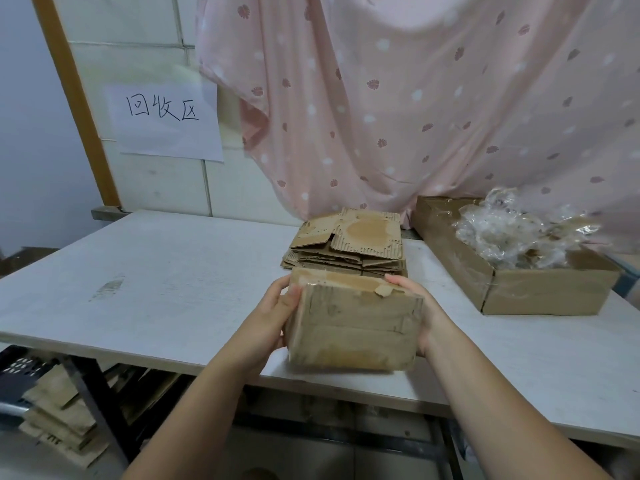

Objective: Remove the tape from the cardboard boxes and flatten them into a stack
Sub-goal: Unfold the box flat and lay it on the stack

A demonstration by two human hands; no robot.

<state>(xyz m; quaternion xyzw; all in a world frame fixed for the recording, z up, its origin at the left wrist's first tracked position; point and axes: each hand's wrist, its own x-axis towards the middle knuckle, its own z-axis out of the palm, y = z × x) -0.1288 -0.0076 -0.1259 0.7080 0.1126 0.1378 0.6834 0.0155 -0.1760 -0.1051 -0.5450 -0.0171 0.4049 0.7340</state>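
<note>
Though well along judging by flattened stack (348, 245), not finished: gripping one intact box (356, 327) with left hand (273, 317) and right hand (420, 306), fingers (398, 281) curled round its ends.

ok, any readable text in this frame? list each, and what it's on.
"回收区": handwritten on the white paper sheet on the wall.
Dark marks on the cardboard box: not legible as text.
Print on the brown bags under the table: too blurred to read.

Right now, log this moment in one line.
left hand: holds cardboard box | right hand: holds cardboard box | box top: taped | flattened stack: behind box | tape scraps: in tray
</note>
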